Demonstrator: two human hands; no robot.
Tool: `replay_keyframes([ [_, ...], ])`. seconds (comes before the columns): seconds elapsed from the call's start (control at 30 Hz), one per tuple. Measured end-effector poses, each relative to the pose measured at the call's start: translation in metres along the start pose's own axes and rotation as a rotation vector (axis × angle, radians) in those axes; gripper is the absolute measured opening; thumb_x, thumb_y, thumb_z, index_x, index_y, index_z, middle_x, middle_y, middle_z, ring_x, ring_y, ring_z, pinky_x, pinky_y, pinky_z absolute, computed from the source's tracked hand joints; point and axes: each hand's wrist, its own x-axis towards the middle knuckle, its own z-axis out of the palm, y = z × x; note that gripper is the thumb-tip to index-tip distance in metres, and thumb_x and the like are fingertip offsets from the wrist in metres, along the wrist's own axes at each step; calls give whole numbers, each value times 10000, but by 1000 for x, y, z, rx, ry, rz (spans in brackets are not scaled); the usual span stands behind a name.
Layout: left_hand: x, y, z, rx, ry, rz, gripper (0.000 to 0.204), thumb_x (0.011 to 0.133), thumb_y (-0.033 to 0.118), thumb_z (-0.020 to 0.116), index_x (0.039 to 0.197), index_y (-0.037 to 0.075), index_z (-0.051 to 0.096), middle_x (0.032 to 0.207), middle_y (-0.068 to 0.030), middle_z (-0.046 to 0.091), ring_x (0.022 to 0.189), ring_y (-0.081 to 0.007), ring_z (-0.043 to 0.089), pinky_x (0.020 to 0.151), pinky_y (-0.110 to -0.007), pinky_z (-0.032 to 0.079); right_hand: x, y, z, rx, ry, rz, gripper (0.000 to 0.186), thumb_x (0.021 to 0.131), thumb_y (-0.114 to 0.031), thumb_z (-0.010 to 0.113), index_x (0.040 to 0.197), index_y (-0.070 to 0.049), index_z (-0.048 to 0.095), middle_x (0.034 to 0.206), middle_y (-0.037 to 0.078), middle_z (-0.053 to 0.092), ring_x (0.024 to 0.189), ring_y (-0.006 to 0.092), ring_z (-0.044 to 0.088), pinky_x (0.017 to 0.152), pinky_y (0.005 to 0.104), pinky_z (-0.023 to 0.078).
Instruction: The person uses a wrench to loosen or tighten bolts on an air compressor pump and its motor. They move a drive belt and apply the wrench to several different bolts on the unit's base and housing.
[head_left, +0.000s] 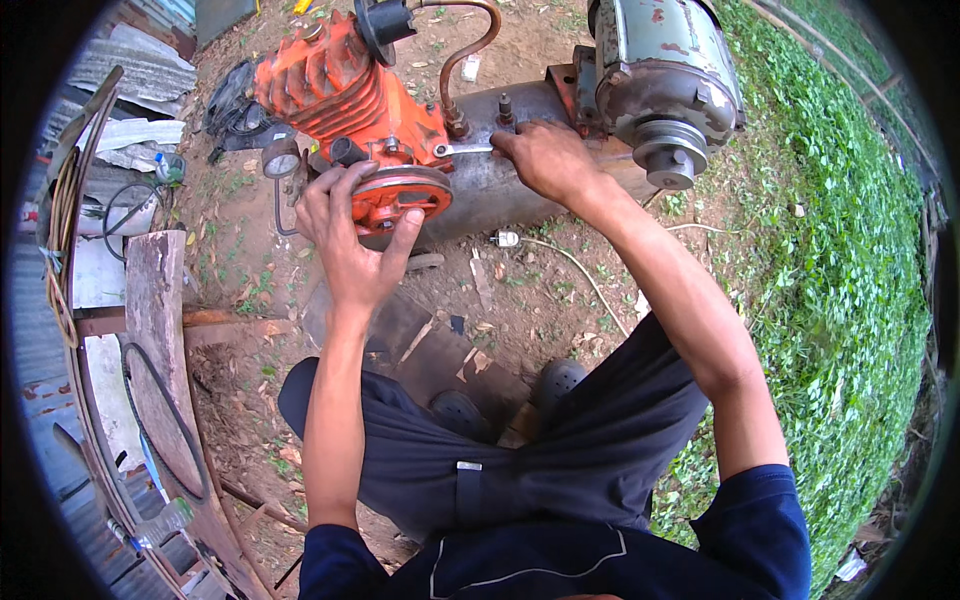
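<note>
An orange air compressor pump (345, 90) with cooling fins sits on a grey metal tank (490, 205). My left hand (345, 235) is closed on the rim of the pump's orange pulley (400, 195), thumb at the front and fingers over the far side. In my right hand (550, 160) is the near end of a silver wrench (468, 149), which lies sideways above the tank. The wrench's other end meets the pump's base beside the pulley; whether it is seated on a bolt there I cannot tell.
A grey electric motor (660, 70) with a stepped pulley (670, 155) stands at the tank's right end. A pressure gauge (281, 158) is left of the pump. A white plug (507, 239) with its cord lies on the dirt. Left are a wooden plank (155, 300) and a black belt (165, 420).
</note>
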Motion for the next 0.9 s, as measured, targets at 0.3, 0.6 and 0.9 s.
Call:
replay_keyframes([
  [0.3, -4, -3, -4, 31, -4, 8, 635, 830, 492, 730, 1300, 97, 565, 1211, -135, 509, 1183, -317, 451, 1044, -485, 283, -27, -50, -24, 329, 99, 379, 255, 991, -256, 554, 988, -8, 617, 769, 274, 666, 778, 483, 660, 675, 576, 523],
  [0.6, -6, -6, 1, 9, 5, -11, 666, 780, 521, 773, 1271, 113, 582, 1207, -121, 507, 1197, -304, 429, 1044, -487, 271, -29, -75, 18, 964, -145, 513, 287, 1000, -210, 518, 1016, 68, 589, 833, 257, 676, 703, 380, 696, 652, 473, 559],
  [0.9, -6, -6, 3, 11, 12, -2, 661, 790, 525, 763, 1259, 96, 579, 1206, -130, 505, 1195, -314, 434, 1039, -492, 275, -22, -96, 21, 1114, -196, 635, 315, 1014, -201, 497, 1028, 102, 580, 742, 233, 677, 487, 293, 672, 484, 405, 568],
])
